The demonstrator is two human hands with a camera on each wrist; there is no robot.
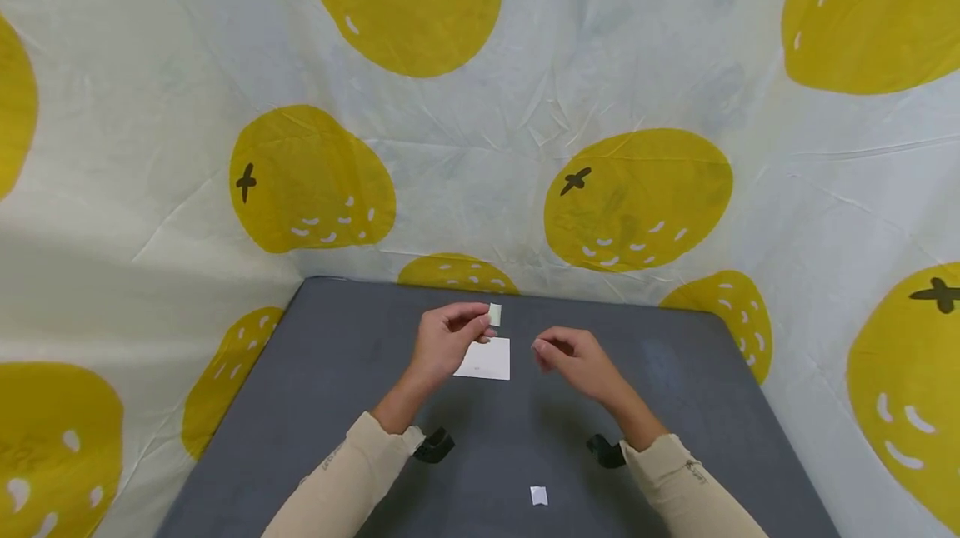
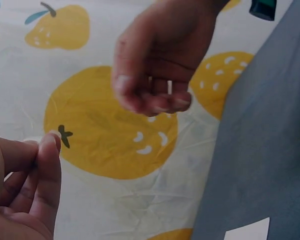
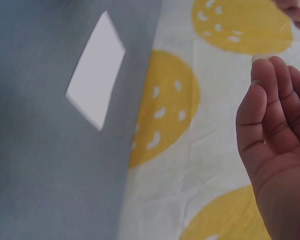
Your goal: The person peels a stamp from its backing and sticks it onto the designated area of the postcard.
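My left hand (image 1: 446, 341) is raised over the far part of the table and pinches a small pale slip of paper (image 1: 495, 315) between thumb and fingertips. Its thumb meets the fingers in the left wrist view, where the slip does not show. To the right, my right hand (image 1: 573, 359) hovers apart from it, fingers loosely bent, with nothing visible in them. The right wrist view shows its thumb resting beside the index finger. A white sheet of paper (image 1: 487, 361) lies on the table below and between the hands, partly covered by the left hand.
The dark grey table (image 1: 337, 405) carries another small white slip (image 1: 539, 495) near its front edge. A whitish curtain (image 1: 480, 146) printed with yellow fruit hangs close behind and at both sides. A black wrist-worn device (image 1: 435, 445) sits under each forearm.
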